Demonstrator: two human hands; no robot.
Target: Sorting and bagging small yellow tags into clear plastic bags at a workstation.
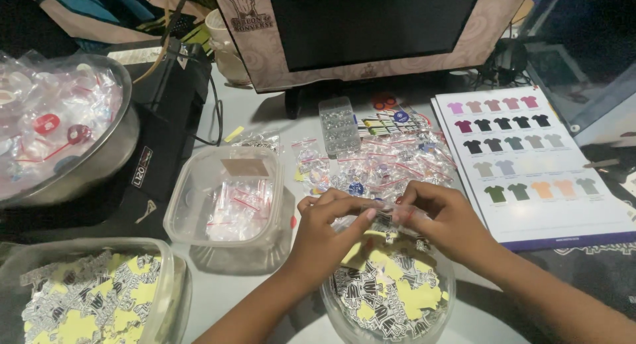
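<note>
My left hand (328,228) and my right hand (444,218) meet above a round clear bowl (391,297) of black-and-white and yellow stickers. Between their fingertips they pinch a small clear zip bag (387,215). Just beyond the hands lies a heap of small clear bags with red seal strips (391,162) on the grey table. A square clear tub (228,198) holding more of these little bags stands left of my left hand.
A second tub of stickers (93,297) sits at the front left, a metal bowl of filled bags (59,128) at the far left. A shirt colour chart (530,162) lies right. A dark monitor (371,26), a black box (165,132) and a clear button tray (339,125) stand behind.
</note>
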